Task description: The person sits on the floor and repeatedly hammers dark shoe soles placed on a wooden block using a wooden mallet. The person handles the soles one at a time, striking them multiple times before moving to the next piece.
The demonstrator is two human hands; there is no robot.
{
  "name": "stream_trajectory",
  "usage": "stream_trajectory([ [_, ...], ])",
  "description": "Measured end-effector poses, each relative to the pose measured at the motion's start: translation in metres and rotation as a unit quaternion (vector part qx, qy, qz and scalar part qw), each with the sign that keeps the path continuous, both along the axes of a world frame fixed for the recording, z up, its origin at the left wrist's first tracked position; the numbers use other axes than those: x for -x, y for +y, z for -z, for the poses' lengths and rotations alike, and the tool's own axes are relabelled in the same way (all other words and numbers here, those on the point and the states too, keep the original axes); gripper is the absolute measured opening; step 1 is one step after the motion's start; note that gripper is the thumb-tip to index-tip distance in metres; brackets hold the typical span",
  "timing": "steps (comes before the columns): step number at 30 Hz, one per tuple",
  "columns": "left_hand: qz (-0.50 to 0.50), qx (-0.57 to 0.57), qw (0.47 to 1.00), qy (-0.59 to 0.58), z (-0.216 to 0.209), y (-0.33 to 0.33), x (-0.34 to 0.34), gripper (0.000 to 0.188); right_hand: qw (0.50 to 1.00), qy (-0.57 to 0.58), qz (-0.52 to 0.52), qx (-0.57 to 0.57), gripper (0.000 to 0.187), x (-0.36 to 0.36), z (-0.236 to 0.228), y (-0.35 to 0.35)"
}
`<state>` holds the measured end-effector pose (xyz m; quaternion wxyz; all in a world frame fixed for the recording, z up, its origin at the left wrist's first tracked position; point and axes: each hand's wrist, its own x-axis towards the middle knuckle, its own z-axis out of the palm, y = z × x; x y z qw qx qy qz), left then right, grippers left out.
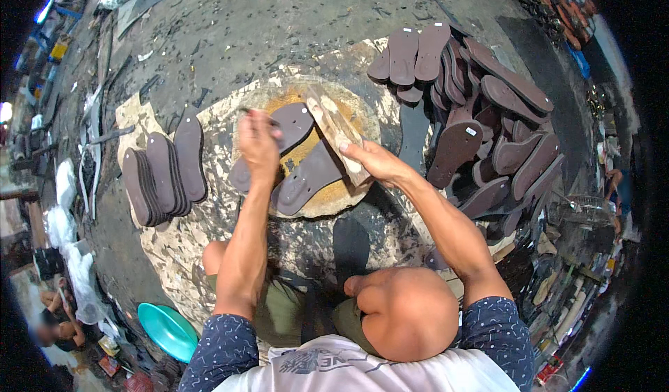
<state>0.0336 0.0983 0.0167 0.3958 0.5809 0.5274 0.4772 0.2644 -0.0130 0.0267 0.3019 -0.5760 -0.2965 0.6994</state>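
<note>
Pale wooden block (pixel 330 119) slants over the round slab (pixel 366 117), long axis upper-left to lower-right; right hand (pixel 380 165) clasps its near end, thumb against fingers. Left hand (pixel 258 148): blurred, finger state unclear.

- Centre: sandal soles (pixel 309 178) lay on the work block (pixel 334 200).
- Right of these soles: a wooden bar (pixel 336 124) slanted over the block.
- Left of the block: sole stacks (pixel 162 176).
- Right: a sole heap (pixel 517 154).
- Nearer the person, left: a basin (pixel 167 331).

Littered grey floor (pixel 293 33), bright light (pixel 5 112) leftward
</note>
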Motion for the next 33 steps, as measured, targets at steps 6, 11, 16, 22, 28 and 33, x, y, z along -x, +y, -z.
stream_trajectory([
  [6,0.388,-0.106,0.896,0.187,-0.011,-0.065,0.004,0.020,0.933,-0.273,0.040,-0.231,0.062,0.018,-0.021,-0.017],
  [11,0.227,-0.096,0.896,0.370,0.011,-0.009,0.110,0.075,0.938,-0.181,0.193,-0.225,0.041,-0.021,-0.005,-0.078],
  [16,0.276,-0.044,0.900,0.336,-0.012,-0.084,0.039,0.069,0.921,-0.261,0.264,-0.122,0.043,-0.026,0.051,-0.154],
  [22,0.368,-0.013,0.871,0.326,-0.023,-0.101,0.030,0.077,0.921,-0.274,0.266,-0.081,0.065,0.005,0.084,-0.191],
  [28,0.323,-0.010,0.929,0.180,-0.064,-0.101,-0.036,0.065,0.919,-0.350,0.179,0.016,0.102,-0.004,0.063,-0.179],
  [33,0.402,-0.203,0.892,0.039,-0.201,-0.089,-0.187,0.081,0.867,-0.450,0.192,-0.099,0.107,-0.001,0.129,-0.183],
])
